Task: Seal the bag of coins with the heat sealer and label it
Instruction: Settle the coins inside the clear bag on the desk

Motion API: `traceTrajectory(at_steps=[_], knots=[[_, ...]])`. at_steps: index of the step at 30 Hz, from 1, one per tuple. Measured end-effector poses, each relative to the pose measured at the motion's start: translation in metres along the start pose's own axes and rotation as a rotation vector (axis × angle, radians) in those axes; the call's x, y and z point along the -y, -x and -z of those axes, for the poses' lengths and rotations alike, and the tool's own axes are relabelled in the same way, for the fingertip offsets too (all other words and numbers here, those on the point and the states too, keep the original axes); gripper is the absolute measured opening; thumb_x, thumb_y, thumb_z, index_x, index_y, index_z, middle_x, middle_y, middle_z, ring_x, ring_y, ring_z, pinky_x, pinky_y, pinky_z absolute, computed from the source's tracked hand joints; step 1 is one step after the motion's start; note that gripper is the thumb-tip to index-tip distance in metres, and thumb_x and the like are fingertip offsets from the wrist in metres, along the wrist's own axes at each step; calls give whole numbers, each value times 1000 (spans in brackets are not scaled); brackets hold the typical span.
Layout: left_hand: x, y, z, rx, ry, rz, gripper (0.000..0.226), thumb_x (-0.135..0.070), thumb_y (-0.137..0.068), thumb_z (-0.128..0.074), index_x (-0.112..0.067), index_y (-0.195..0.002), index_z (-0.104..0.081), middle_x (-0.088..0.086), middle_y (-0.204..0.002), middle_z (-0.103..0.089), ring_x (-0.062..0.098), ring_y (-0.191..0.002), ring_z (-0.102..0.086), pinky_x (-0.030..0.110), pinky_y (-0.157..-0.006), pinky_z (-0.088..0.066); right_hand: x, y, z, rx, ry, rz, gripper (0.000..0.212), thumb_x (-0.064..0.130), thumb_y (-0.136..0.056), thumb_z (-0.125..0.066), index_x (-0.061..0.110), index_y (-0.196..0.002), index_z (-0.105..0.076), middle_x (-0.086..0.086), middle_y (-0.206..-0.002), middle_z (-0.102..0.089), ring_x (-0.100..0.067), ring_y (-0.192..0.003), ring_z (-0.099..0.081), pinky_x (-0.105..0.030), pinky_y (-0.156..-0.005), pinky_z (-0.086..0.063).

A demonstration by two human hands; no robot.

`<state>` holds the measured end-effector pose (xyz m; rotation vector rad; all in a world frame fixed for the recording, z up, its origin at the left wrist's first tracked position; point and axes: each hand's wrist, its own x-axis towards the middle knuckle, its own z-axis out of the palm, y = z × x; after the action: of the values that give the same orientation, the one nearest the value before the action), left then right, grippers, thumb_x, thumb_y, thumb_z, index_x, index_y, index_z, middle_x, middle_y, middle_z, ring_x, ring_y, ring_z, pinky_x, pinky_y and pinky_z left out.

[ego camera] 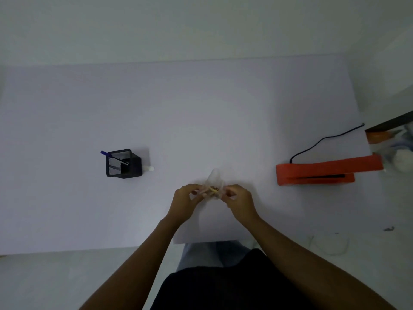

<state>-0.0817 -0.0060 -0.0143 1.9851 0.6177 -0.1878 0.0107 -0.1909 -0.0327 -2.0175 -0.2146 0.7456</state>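
A small clear plastic bag (213, 179) with coins (215, 189) showing inside is held above the white table (201, 121) near its front edge. My left hand (186, 199) pinches the bag's left side and my right hand (240, 200) pinches its right side. The orange heat sealer (321, 171) lies on the table to the right, its arm slightly raised. A small white label (149, 168) lies beside the black mesh pen holder (123, 163) on the left.
A blue-capped pen (111, 155) stands in the pen holder. The sealer's black cord (324, 139) runs back to the right table edge. Cluttered objects (393, 139) sit beyond the right edge. A wall rises behind the table.
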Motion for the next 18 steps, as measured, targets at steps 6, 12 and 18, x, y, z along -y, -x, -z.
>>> traceTrajectory(at_steps=[6, 12, 18], knots=[[20, -21, 28, 8, -30, -42, 11, -21, -89, -70, -19, -96, -79, -7, -91, -76, 6, -79, -66, 14, -74, -49, 11, -11, -9, -17, 70, -32, 13, 15, -82, -81, 5, -90, -80, -2, -75, -72, -11, -63, -65, -21, -60, -52], [45, -31, 43, 43, -6, -31, 9, -22, -89, -72, -18, -90, -80, -8, -84, -76, 5, -77, -68, 17, -72, -52, 17, -18, -10, 84, 14, -132, 16, 17, -89, -74, 2, -90, -80, -18, -60, -67, -4, -39, -52, -17, -44, -44], [49, -41, 38, 73, -20, 27, 10, -21, -89, -71, -15, -87, -79, -5, -80, -75, 9, -75, -68, 18, -68, -50, 17, -27, -19, 61, -2, -211, 16, 18, -91, -72, 3, -89, -79, -10, -51, -61, -6, -35, -48, -20, -40, -42]])
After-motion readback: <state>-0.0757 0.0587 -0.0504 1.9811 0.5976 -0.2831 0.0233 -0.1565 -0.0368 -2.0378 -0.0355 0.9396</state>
